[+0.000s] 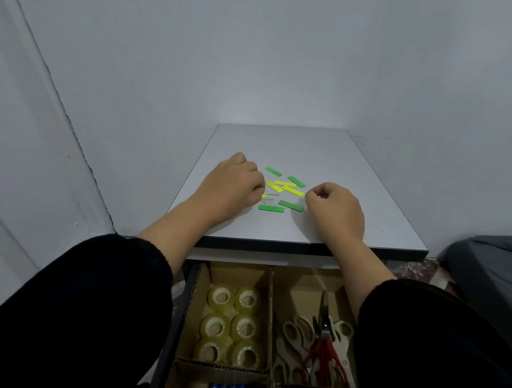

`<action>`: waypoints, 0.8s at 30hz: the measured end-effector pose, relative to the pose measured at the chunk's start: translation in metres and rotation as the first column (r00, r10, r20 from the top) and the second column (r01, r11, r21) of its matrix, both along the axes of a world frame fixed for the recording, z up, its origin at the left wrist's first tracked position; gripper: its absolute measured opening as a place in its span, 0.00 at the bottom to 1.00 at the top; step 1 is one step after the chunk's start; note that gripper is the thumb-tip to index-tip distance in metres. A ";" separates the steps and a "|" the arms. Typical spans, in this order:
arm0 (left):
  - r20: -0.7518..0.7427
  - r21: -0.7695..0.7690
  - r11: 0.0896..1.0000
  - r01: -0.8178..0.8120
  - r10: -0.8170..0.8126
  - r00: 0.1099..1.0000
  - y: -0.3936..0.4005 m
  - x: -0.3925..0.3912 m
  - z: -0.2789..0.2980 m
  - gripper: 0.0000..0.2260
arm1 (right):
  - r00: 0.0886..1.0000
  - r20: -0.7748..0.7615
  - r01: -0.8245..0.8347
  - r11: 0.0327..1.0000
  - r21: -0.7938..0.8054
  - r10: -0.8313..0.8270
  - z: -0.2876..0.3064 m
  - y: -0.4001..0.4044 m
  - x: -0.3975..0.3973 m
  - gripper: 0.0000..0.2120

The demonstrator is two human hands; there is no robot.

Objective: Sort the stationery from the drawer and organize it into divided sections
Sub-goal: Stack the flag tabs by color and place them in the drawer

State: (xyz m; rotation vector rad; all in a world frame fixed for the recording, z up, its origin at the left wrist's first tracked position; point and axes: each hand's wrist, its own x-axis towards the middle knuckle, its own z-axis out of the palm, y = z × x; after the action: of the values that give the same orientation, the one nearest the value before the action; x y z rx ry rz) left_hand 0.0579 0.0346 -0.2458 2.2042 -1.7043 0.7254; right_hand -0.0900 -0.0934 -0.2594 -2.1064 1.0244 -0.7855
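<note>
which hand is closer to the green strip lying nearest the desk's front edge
Left. The left hand sits right beside the green strip, at its left end. The right hand lies further off to the strip's right, with another green strip between them.

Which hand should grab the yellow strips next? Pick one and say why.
Left, probably. The left hand's fingers already touch the yellow strips; the right hand sits apart from them, nearer a green strip.

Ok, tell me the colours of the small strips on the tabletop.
Green and yellow strips, clearest in the head view.
</note>
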 end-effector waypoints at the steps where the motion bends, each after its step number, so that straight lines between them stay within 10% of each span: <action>1: 0.042 -0.009 0.999 0.032 -0.031 0.999 0.002 -0.001 -0.004 0.14 | 1.000 0.002 -0.001 1.000 0.001 0.001 0.000 0.000 0.000 0.07; 8: -0.274 -0.039 0.986 -0.159 0.143 0.951 -0.021 0.008 -0.004 0.12 | 1.000 0.002 -0.009 1.000 0.012 0.009 0.000 0.000 0.000 0.07; 16: -0.282 0.351 0.909 -0.225 0.332 0.900 -0.068 0.022 -0.001 0.19 | 1.000 -0.017 -0.007 1.000 0.008 0.007 -0.001 -0.002 0.002 0.08; 24: -0.475 0.269 0.911 -0.313 0.409 0.779 -0.082 0.036 0.010 0.12 | 1.000 0.002 -0.022 1.000 0.015 0.022 -0.001 -0.005 0.003 0.08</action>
State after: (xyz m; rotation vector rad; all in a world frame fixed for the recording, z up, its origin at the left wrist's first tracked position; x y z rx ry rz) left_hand 0.0936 -0.0469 -0.2360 2.5748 -1.1148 0.0069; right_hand -0.0870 -0.0980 -0.2602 -2.0999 1.0018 -0.7671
